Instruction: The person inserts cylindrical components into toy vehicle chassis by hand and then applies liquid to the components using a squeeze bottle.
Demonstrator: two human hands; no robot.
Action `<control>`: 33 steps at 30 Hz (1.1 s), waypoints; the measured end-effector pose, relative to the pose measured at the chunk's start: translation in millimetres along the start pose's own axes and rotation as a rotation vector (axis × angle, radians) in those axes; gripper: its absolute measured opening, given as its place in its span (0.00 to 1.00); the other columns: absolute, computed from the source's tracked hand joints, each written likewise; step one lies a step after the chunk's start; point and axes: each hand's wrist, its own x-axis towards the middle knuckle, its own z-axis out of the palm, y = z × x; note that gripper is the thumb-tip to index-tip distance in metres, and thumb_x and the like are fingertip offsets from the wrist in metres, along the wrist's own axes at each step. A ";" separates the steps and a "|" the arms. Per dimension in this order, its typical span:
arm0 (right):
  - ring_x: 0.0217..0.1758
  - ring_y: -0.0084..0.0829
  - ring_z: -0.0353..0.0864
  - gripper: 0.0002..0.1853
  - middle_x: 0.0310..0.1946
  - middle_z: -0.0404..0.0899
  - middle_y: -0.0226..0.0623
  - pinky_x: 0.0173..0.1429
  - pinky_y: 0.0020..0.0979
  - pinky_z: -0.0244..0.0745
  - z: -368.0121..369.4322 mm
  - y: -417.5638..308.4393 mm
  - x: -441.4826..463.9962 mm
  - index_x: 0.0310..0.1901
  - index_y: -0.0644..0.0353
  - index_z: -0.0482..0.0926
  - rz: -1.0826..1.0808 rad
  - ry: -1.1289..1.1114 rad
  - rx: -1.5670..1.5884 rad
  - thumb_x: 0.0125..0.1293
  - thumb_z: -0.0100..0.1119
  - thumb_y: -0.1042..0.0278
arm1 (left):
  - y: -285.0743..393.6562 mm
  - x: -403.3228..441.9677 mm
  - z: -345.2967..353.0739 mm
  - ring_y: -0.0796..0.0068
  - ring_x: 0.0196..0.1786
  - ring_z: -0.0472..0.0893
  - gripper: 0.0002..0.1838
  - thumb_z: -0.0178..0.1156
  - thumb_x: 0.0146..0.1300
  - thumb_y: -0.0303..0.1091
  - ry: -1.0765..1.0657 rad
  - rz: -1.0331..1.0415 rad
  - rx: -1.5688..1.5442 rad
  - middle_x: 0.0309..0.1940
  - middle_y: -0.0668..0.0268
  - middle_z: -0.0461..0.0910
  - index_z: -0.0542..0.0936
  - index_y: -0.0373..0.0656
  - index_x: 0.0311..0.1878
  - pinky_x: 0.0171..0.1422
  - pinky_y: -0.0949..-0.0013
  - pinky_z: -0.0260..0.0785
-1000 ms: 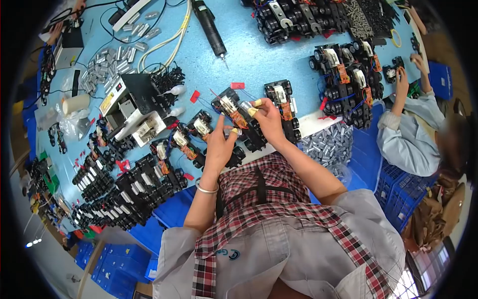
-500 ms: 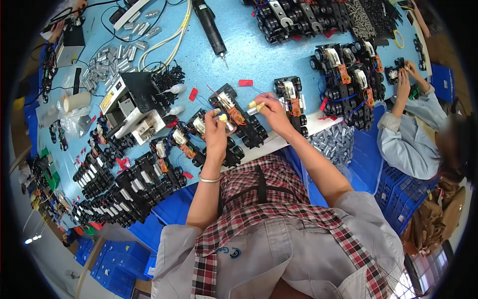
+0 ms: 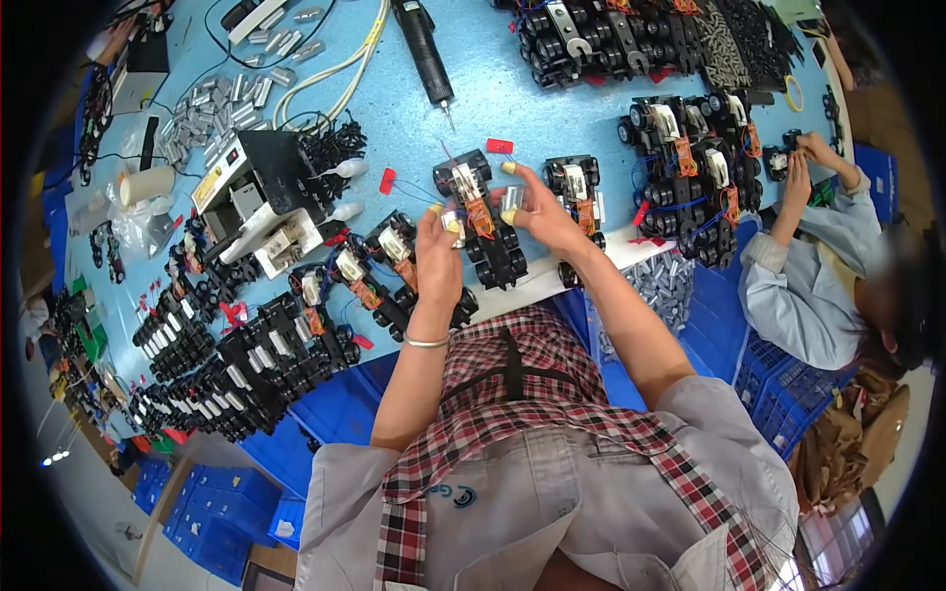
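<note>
A toy car chassis point(image 3: 480, 219) with black wheels and an orange circuit board lies in front of me, between my two hands. My right hand point(image 3: 544, 219), with yellow finger covers, pinches a small silver metal cylinder point(image 3: 512, 199) just right of the chassis. At its left side, my left hand point(image 3: 439, 258) is closed, thumb and finger around a small pale silver piece point(image 3: 451, 221) that is partly hidden. Another chassis point(image 3: 574, 182) stands beyond my right hand. More chassis point(image 3: 396, 246) sit left of my left hand.
An electric screwdriver point(image 3: 424, 54) lies at the back, near loose silver cylinders point(image 3: 222, 113). A machine with a black cover point(image 3: 281, 172) stands left. Stacked chassis point(image 3: 695, 167) are on the right, above a blue bin point(image 3: 714, 305). A co-worker's hands point(image 3: 800, 163) work at far right.
My right hand has turned and its fingers have spread around the silver cylinder beside the chassis. My left hand has shifted slightly right, and the chassis now stands more upright in view.
</note>
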 end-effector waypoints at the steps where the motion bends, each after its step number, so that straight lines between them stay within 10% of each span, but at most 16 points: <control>1: 0.51 0.26 0.70 0.28 0.47 0.70 0.37 0.54 0.25 0.65 -3.0 1.8 1.2 0.60 0.60 0.58 0.001 0.002 -0.003 0.55 0.50 0.80 | -2.5 0.9 0.9 0.77 0.47 0.71 0.18 0.49 0.62 0.25 0.000 0.013 0.016 0.48 0.64 0.70 0.62 0.36 0.55 0.51 0.74 0.65; 33: 0.38 0.17 0.70 0.18 0.36 0.74 0.28 0.44 0.20 0.65 12.7 21.7 1.6 0.52 0.70 0.68 0.075 0.076 -0.219 0.61 0.48 0.72 | 21.9 4.2 1.8 0.78 0.50 0.73 0.16 0.50 0.63 0.32 -0.235 -0.165 0.167 0.47 0.67 0.73 0.67 0.37 0.54 0.57 0.74 0.63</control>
